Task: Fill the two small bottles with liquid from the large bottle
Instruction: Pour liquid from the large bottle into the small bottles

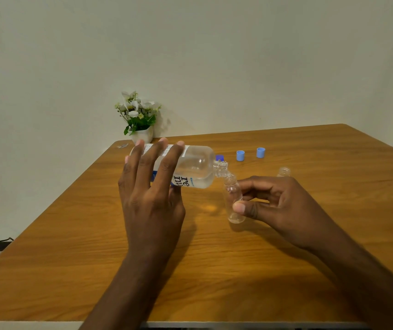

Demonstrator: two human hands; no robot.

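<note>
The large bottle (198,169) reads "re nu" (smaller print unreadable).

far small bottle (283,172) mostly hidden, dark cap (219,157) partly

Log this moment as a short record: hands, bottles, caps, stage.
left hand: holds the large bottle, tipped almost level, neck pointing right
right hand: pinches one small bottle, tilted, its mouth at the large bottle's neck
second small bottle: uncapped, upright on the table behind the right hand
caps: two light blue caps and a dark blue cap, all off, on the table farther back
stage: pouring into the first small bottle; fill level unclear
other: flower pot at the far edge
</note>
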